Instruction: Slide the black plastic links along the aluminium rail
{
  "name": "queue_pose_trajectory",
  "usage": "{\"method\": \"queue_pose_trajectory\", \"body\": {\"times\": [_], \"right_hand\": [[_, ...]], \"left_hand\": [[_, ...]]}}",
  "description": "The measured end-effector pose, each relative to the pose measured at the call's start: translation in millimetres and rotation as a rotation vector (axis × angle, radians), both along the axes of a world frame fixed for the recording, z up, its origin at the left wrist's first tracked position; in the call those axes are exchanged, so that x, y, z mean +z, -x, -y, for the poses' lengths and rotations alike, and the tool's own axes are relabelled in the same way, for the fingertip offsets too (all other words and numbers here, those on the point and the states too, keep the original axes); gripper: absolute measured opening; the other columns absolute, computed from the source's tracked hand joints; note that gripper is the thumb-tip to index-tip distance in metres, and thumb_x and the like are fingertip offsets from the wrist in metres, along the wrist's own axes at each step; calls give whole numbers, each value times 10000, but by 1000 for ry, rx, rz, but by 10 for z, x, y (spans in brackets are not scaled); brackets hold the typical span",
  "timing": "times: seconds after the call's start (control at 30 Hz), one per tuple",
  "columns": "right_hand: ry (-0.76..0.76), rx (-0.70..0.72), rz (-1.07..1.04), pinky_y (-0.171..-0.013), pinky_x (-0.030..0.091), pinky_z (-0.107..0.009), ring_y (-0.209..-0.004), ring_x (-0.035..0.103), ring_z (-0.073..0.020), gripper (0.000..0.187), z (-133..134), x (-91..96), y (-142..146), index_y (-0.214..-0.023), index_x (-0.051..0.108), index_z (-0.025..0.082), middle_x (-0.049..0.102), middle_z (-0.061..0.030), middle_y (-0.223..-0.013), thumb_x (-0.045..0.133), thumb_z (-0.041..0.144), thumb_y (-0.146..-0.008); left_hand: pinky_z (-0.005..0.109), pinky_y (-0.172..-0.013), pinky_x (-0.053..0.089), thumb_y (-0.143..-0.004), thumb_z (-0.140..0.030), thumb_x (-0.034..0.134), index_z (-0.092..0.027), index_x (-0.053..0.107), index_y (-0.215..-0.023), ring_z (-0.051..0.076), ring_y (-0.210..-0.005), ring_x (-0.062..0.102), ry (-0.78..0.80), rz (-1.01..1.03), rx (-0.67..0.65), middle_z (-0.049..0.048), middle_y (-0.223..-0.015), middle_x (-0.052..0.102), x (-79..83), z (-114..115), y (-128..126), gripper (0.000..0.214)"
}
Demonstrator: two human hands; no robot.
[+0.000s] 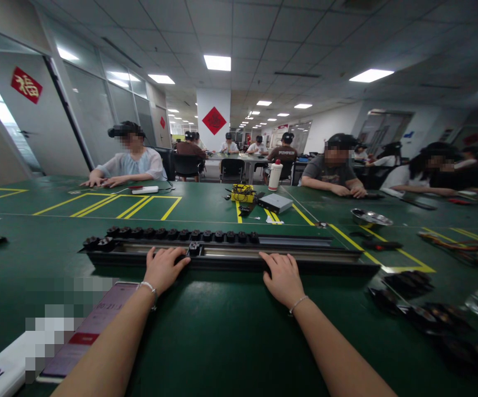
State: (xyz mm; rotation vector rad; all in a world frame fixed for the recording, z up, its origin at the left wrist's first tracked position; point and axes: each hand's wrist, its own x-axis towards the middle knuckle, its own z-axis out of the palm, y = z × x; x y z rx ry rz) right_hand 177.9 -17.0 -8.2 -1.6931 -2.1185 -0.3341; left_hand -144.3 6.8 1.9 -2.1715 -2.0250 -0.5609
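A long black track [325, 268] with a metallic channel lies across the green table in front of me. My left hand [165, 269] rests over its front edge, fingers spread, thumb close to a small black socket-like module [195, 249] sitting in the channel. Whether the thumb touches that module, I cannot tell. My right hand [282, 277] lies farther along the same front edge with its fingers stretched out, holding nothing. Behind, a second black track [297, 241] carries a row of several similar black modules [173, 234]. Two more modules [105, 244] sit at the left end.
A phone [92, 328] lies left, partly behind my left forearm. Right are dark parts [408, 284], a metal bowl [370, 218] and bundled cables [450, 242]. A yellow box [243, 192], a grey box [275, 203] and a bottle [275, 176] stand beyond. People sit across the table.
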Motion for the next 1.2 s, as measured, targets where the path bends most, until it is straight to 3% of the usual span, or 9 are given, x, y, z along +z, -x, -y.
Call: {"method": "queue_pose_trajectory", "body": {"times": [1.2], "right_hand": [[14,-7,8,-1001,160,-397,-1002,457,-186,461,-5,-2,0,-1217,473,283,564,-37,-1058,449,242,-758]], "left_hand": [[519,-1002,131,-810,-524,347,-333,593,-955,226,-994,515,38,-5,-6,-8,-1001,641,16,3,-13,344]]}}
